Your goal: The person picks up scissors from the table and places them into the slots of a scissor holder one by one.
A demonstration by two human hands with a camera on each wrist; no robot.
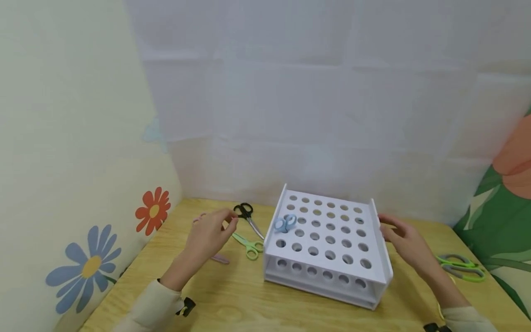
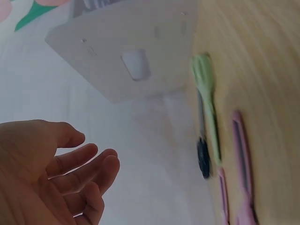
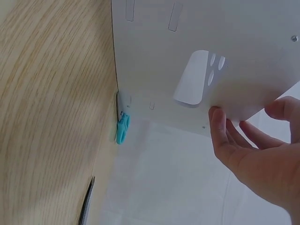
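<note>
A white rack with rows of round holes stands on the table. Light blue scissors stand in a hole near its left side, handles up. My right hand is at the rack's right side panel, fingertips against its outer face. Left of the rack my left hand hovers with loosely bent fingers and nothing in it. Near and below it lie light green scissors, black-handled scissors and pink scissors, which the hand partly hides in the head view.
Green and grey scissors lie at the table's right side. Teal-handled scissors are by the rack's far end in the right wrist view, with a dark metal tip nearby. A white sheet hangs behind the wooden table.
</note>
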